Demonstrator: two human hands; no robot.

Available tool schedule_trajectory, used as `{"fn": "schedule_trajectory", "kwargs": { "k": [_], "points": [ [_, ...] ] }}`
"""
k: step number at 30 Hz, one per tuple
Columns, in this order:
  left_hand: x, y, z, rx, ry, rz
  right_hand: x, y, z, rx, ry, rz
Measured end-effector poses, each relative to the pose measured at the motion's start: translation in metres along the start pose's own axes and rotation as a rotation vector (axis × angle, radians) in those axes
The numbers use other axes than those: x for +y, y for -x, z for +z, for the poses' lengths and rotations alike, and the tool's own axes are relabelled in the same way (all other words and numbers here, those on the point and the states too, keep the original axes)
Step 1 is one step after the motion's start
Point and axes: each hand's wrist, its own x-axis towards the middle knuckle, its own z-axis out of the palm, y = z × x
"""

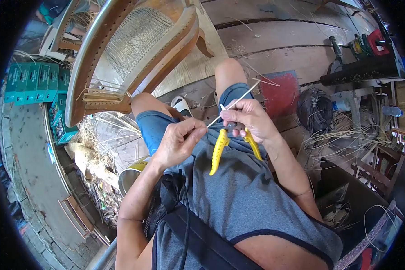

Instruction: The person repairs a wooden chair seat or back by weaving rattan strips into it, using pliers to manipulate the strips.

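Over my lap, my left hand (179, 141) pinches one end of a thin, pale cane strip (247, 92) between thumb and fingers. The strip runs up and to the right, past the thumb of my right hand (253, 120). That hand is closed around a pair of pliers (219, 153) with yellow handles, which hang spread toward my shirt. My fingers partly cover the dark metal head of the pliers. In front of my knees, to the left, stands a wooden chair (171, 39) with a woven cane panel (135, 47).
Green boxes (36, 81) are stacked at the left. A bucket (129, 180) stands by my left side, near loose cane scraps (96, 153). To the right lie a red board (280, 94), a dark coil (316, 108) and tangled strands (335, 146). Another person's arm shows at upper left.
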Motion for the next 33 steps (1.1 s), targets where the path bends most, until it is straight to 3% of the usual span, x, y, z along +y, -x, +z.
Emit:
{"fn": "schedule_trajectory", "kwargs": {
  "k": [15, 18, 20, 21, 22, 23, 24, 25, 26, 27, 29, 31, 32, 33],
  "points": [
    [0.012, 0.046, -0.031, 0.031, -0.117, 0.035, -0.075, 0.032, -0.088, 0.318, 0.061, -0.196],
    [0.010, 0.051, -0.040, 0.008, -0.079, -0.055, -0.091, 0.039, -0.111, 0.328, 0.116, -0.257],
    [0.009, 0.049, -0.043, 0.022, -0.102, -0.032, -0.102, 0.041, -0.114, 0.420, 0.242, -0.226],
    [0.008, 0.051, -0.046, 0.037, -0.128, -0.013, -0.109, 0.044, -0.124, 0.556, 0.243, -0.319],
    [-0.005, 0.052, -0.053, 0.075, -0.132, 0.011, -0.121, 0.046, -0.146, 0.681, 0.244, -0.416],
    [-0.022, 0.053, -0.064, 0.095, -0.269, 0.045, -0.135, 0.053, -0.192, 0.704, 0.327, -0.382],
    [-0.027, 0.056, -0.075, 0.084, -0.312, -0.084, -0.147, 0.057, -0.224, 0.740, 0.326, -0.456],
    [-0.044, 0.058, -0.086, 0.102, -0.344, -0.082, -0.158, 0.061, -0.268, 0.793, 0.407, -0.496],
    [-0.053, 0.060, -0.094, 0.142, -0.351, -0.046, -0.179, 0.070, -0.306, 0.749, 0.234, -0.424],
    [-0.051, 0.062, -0.100, 0.156, -0.426, -0.142, -0.188, 0.075, -0.353, 0.694, 0.308, -0.509],
    [-0.063, 0.064, -0.113, 0.223, -0.508, -0.086, -0.213, 0.087, -0.406, 0.775, 0.177, -0.510],
    [-0.073, 0.067, -0.126, 0.254, -0.538, -0.188, -0.245, 0.107, -0.493, 0.746, 0.227, -0.462],
    [-0.076, 0.066, -0.130, 0.249, -0.557, -0.256, -0.247, 0.108, -0.478, 0.831, 0.196, -0.499],
    [-0.082, 0.065, -0.127, 0.257, -0.562, -0.261, -0.252, 0.114, -0.503, 0.824, 0.175, -0.537]
  ]
}}
